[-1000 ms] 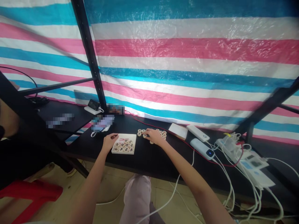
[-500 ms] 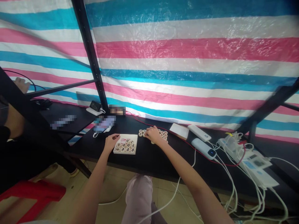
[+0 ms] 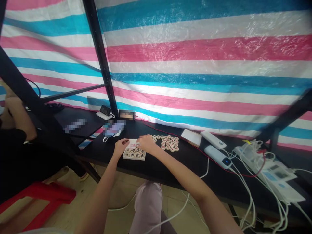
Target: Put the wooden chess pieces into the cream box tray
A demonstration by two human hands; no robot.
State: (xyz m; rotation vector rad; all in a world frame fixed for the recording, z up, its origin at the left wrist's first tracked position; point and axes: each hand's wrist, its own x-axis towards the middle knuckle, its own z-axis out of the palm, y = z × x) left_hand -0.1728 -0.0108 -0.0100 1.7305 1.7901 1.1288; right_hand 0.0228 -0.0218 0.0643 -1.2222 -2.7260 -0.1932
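A shallow white box (image 3: 134, 158) lies on the black table, with rows of round Chinese chess pieces (image 3: 137, 155) with black characters inside. At its left rim, my left hand (image 3: 120, 147) is closed on the edge. My right hand (image 3: 147, 144) reaches over the right back part of the box, fingers bent downward and together; whatever they hold is hidden. Just right of that hand, loose Chinese chess pieces (image 3: 170, 143), many with red characters, lie in a cluster, and a short row of them runs along the back.
Right of the pieces lie a flat white box (image 3: 191, 137), a white power bank (image 3: 213, 139) and a light blue device (image 3: 218, 156). Cables and power strips (image 3: 270, 172) crowd the right side. A phone (image 3: 105, 110) stands at the back left. Another person's arm (image 3: 20, 113) shows at far left.
My right hand has moved left from the loose pieces to above the box. My left hand stays at the box's left edge. The view has shifted slightly.
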